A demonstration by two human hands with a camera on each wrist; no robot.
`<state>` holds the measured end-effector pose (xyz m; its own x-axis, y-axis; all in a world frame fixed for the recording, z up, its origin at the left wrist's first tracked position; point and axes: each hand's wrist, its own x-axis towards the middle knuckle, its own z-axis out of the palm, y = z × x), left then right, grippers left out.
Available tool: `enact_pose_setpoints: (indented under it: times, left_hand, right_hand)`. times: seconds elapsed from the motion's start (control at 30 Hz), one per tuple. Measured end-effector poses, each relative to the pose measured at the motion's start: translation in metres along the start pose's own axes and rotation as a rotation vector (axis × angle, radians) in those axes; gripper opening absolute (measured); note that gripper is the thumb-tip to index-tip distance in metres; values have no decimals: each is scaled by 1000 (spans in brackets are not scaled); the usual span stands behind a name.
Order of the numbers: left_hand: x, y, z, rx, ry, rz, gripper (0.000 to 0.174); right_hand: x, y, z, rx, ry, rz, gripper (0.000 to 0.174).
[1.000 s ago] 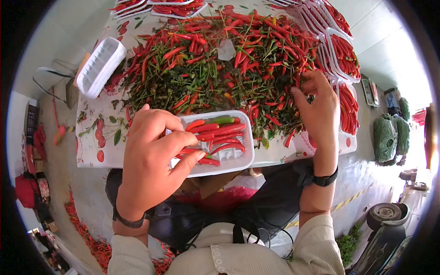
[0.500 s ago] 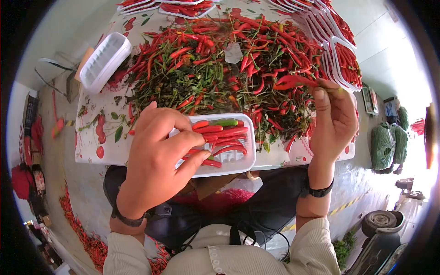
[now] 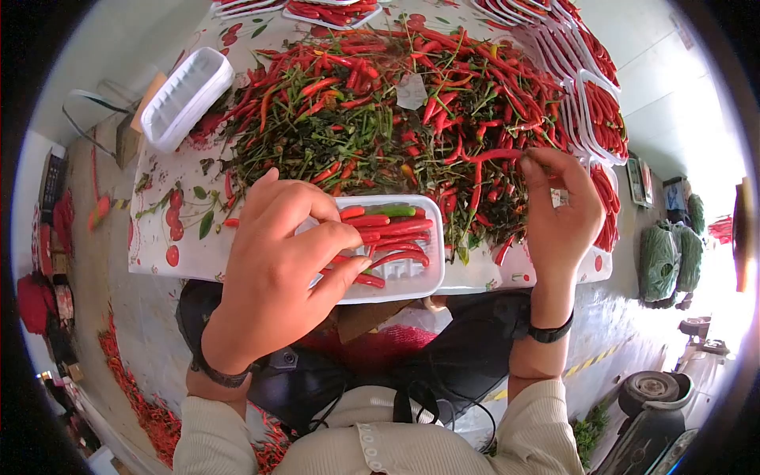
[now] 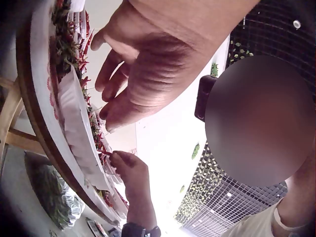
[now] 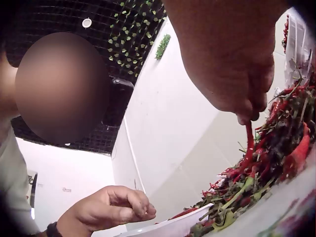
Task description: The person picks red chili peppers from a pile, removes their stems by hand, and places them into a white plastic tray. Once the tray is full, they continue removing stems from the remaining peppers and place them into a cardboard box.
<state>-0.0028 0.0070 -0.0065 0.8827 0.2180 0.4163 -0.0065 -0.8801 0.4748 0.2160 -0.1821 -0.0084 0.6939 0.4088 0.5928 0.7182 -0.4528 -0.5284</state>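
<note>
Pinching one end of a slender, glossy red chili point(image 3: 495, 154), thumb and fingertips together, the right hand point(image 3: 564, 210) is holding it above the tangled heap of red chilies and green stalks point(image 3: 317, 150), toward the right edge of the white, cherry-printed table point(image 3: 150, 253). The left hand point(image 3: 281, 273) is hovering, fingers loosely curled and visibly grasping nothing, over the left end of a shallow, white, rectangular plastic tray point(image 3: 405, 279). The tray is lying at the table's near edge, apparently projecting past it. Caution: pressing that near rim is risking a tipped tray; pinching one end only is risking the chili slipping or snagging among stalks.
</note>
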Motion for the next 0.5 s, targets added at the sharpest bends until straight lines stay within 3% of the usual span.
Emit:
enact_pose_setpoints:
  times: [0.07, 0.27, 0.5]
  left_hand:
    - [0, -1, 0, 2, 9, 10, 26]
    - [0, 4, 1, -136, 184, -78, 39]
    - [4, 9, 2, -186, 109, 73, 39]
  right_hand:
    - [-3, -1, 2, 119, 57, 3, 15]
    - [-21, -29, 4, 725, -150, 131, 17]
    - [-31, -42, 9, 937, -407, -117, 18]
